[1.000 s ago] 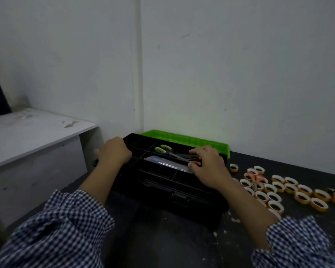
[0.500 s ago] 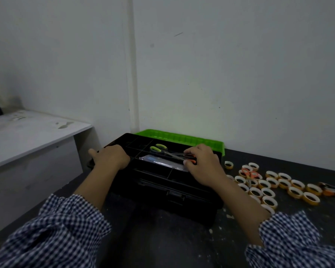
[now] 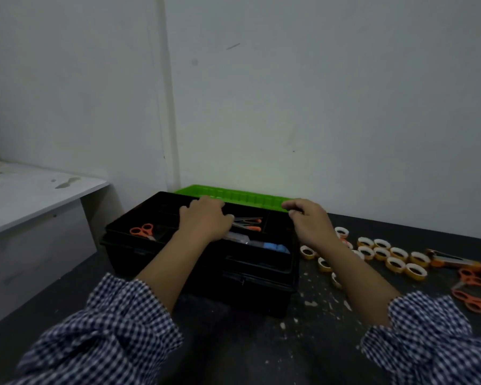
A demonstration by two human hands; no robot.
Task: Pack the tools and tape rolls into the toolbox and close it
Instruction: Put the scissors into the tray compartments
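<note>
Toolbox (image 3: 261, 287) sits open on the tabletop (image 3: 233, 343) straight ahead of us, its green lid (image 3: 245, 196) folded back behind the black body, by the wall (image 3: 317, 107), with its long axis running left to right. Both our hands reach across the box toward that lid. Our right hand (image 3: 313, 222) is at the lid's right end, thumb and fingers curled onto the rim there in what looks like a pinch. Our left hand (image 3: 206, 222) lies over the middle of the tray (image 3: 279, 222) with bent fingers at the lid's near edge; whether they have hold of the lid or of anything under them we cannot tell. One pair of scissors (image 3: 142, 231) lies in the tray's left end, and more tools (image 3: 247, 225) show just right of the left hand. What matters for the coming move is that the lid lies beyond both hands and seems hinged along the far side, so it has to swing up and toward us, and a hand near each end would keep it square. We judge, though, that closing would come too soon: the tape rolls (image 3: 381, 252) sit in a cluster on the tabletop just right of the box, with loose scissors (image 3: 471, 301) farther right, all outside it. The right hand is the nearer one to them.
</note>
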